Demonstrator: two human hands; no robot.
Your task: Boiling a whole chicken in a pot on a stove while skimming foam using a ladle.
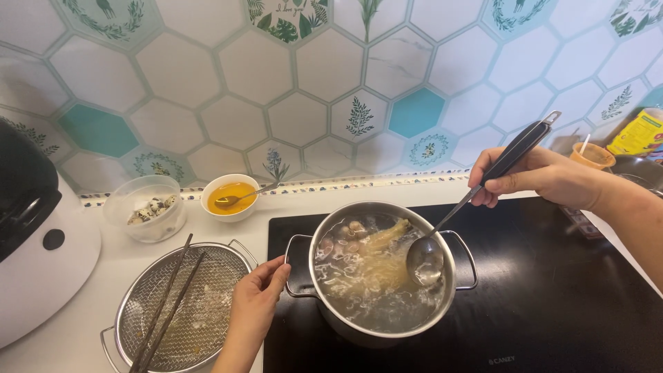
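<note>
A steel pot (pixel 387 331) of cloudy broth with pieces of meat stands on a black induction hob (pixel 552 290). My right hand (pixel 539 176) grips the black handle of a metal ladle (pixel 442 228), whose bowl dips into the broth at the pot's right side. My left hand (pixel 257 300) rests with its fingers apart beside the pot's left handle (pixel 295 266), holding nothing.
A steel mesh strainer (pixel 135 304) with dark chopsticks (pixel 169 297) across it sits at the lower left. Behind it stand a clear bowl of shells (pixel 147 207) and a white bowl of yellow liquid (pixel 231 197) with a spoon. A white and black appliance (pixel 34 242) fills the left edge. Cups and a packet (pixel 639 135) stand at the far right.
</note>
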